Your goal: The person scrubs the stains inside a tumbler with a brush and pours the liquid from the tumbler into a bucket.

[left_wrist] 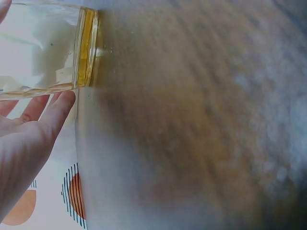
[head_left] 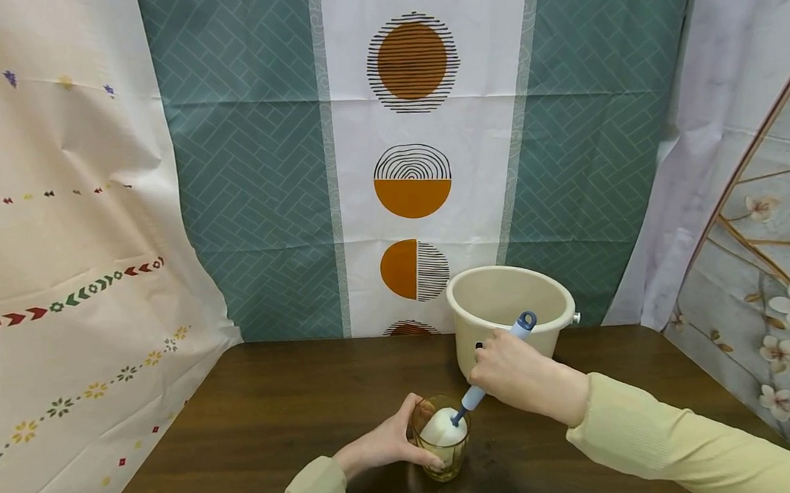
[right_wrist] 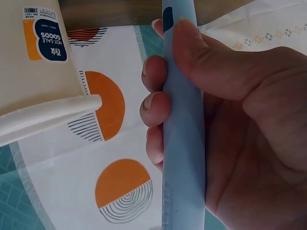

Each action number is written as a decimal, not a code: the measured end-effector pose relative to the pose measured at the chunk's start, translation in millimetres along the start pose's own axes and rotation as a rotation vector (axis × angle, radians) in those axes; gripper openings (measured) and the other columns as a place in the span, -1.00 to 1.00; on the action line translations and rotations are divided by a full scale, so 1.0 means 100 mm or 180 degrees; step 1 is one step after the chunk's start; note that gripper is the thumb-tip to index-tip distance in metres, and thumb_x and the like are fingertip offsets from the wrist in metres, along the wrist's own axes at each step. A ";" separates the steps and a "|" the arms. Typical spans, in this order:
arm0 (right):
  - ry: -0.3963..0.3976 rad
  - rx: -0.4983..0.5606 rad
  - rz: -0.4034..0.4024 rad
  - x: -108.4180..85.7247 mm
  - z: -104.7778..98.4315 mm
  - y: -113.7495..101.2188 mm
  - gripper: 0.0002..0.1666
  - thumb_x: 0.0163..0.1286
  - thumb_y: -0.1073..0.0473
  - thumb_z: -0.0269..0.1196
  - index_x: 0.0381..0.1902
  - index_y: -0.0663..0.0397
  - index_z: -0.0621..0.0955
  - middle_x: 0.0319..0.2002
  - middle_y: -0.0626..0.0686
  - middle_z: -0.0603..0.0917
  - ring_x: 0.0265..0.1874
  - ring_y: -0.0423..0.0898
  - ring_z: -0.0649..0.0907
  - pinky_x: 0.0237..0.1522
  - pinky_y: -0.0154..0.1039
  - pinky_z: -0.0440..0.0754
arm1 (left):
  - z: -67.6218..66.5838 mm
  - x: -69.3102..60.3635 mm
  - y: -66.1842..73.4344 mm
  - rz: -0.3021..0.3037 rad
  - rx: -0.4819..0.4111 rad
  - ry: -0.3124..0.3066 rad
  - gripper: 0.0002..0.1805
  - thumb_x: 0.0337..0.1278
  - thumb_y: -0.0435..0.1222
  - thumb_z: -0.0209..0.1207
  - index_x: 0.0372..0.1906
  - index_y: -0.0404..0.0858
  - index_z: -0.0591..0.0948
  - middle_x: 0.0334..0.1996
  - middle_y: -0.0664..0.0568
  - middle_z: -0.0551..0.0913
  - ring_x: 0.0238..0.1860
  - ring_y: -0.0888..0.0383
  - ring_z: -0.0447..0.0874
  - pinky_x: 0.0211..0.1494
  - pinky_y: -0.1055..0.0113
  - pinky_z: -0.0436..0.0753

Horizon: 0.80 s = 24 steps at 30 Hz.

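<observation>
An amber drinking glass (head_left: 449, 470) stands on the dark wooden table, and my left hand (head_left: 384, 445) grips it round the side, thumb in front. In the left wrist view the thick base of the glass (left_wrist: 85, 52) shows, with fingers along its wall. My right hand (head_left: 516, 373) holds a cup brush (head_left: 473, 399) by its light blue handle, which slants down into the glass. The brush's white sponge head (head_left: 441, 426) sits inside the glass at its mouth. Up close in the right wrist view, fingers and thumb curl round the handle (right_wrist: 184, 143).
Behind my right hand stands a cream bucket (head_left: 465, 325) with a rounded rim; its label (right_wrist: 45, 36) shows in the right wrist view. A patterned curtain (head_left: 411, 128) hangs along the table's back edge. Printed cloths (head_left: 66, 259) hang at both sides.
</observation>
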State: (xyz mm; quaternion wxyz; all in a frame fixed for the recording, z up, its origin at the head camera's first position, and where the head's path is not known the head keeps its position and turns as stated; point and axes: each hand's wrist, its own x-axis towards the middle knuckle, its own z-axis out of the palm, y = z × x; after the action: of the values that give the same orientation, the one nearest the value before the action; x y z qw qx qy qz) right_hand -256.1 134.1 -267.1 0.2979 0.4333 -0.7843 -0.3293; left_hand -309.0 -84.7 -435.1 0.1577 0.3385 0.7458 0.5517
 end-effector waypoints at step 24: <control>-0.0052 0.0058 0.0201 0.00 -0.13 0.15 -0.74 -0.20 0.20 0.45 -0.67 -0.24 0.56 -0.70 -0.08 0.46 -0.66 -0.14 0.45 -0.58 -0.30 0.27 | 0.00 -0.01 0.01 -0.0157 0.0130 0.0080 -0.33 -0.24 -0.16 0.40 -0.02 -0.07 0.23 -0.15 0.09 0.47 -0.12 0.18 0.45 -0.06 0.27 0.37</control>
State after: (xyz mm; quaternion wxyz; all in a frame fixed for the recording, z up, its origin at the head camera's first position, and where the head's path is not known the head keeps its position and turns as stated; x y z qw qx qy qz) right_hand -253.8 137.0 -247.8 0.2977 0.4084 -0.8030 -0.3160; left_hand -307.7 -85.1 -434.0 0.1550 0.3162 0.7669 0.5366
